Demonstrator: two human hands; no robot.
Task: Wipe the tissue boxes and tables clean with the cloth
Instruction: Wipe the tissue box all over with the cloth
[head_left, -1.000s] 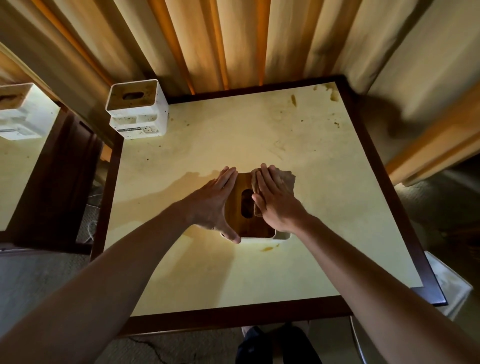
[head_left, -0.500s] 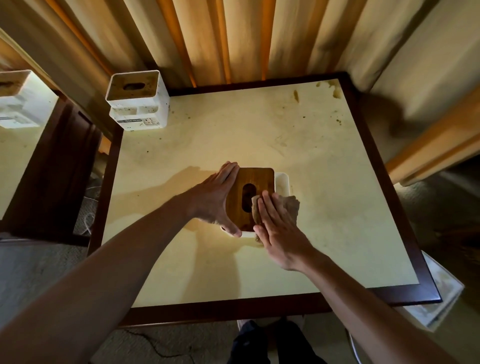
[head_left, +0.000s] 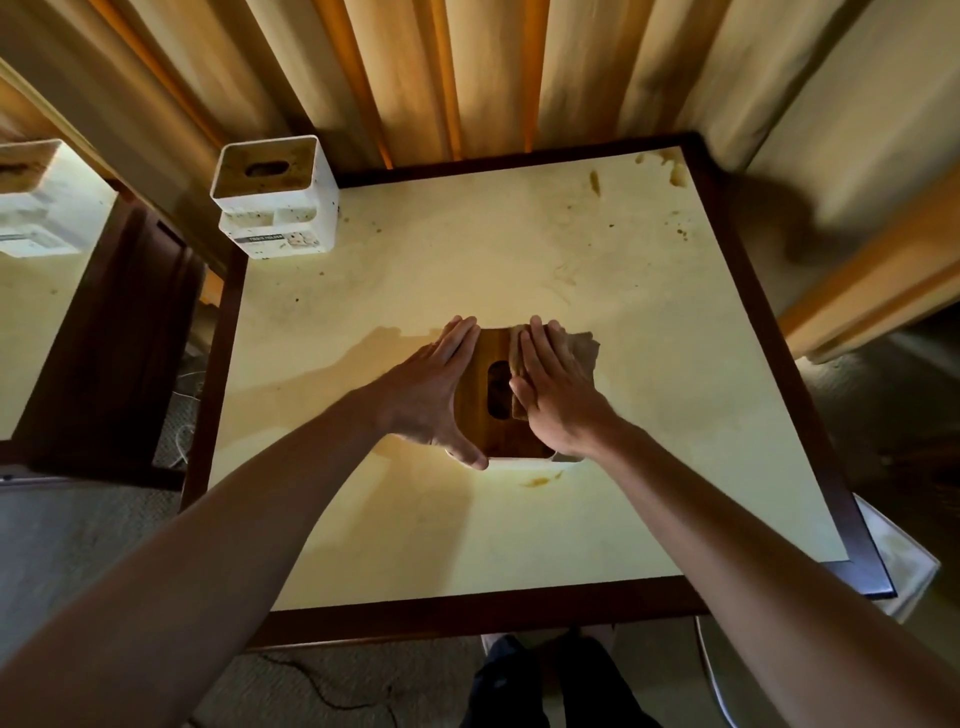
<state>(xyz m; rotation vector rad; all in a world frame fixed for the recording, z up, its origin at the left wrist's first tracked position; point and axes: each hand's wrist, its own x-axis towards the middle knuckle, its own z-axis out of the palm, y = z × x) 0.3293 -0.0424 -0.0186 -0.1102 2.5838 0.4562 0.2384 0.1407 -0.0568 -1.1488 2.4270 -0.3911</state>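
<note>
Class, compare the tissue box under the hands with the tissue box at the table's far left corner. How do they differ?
1. The middle tissue box is steadied by the left hand while the right hand presses a cloth on it; the corner tissue box stands untouched.
2. The middle one's wooden top sits level with its rim; the corner one's sits sunken.
Both are white with a slotted brown top.

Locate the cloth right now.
Head view: the cloth lies under the flat right hand, on the right half of the wooden lid of the tissue box at mid-table; the left hand steadies the box's left side.
</note>
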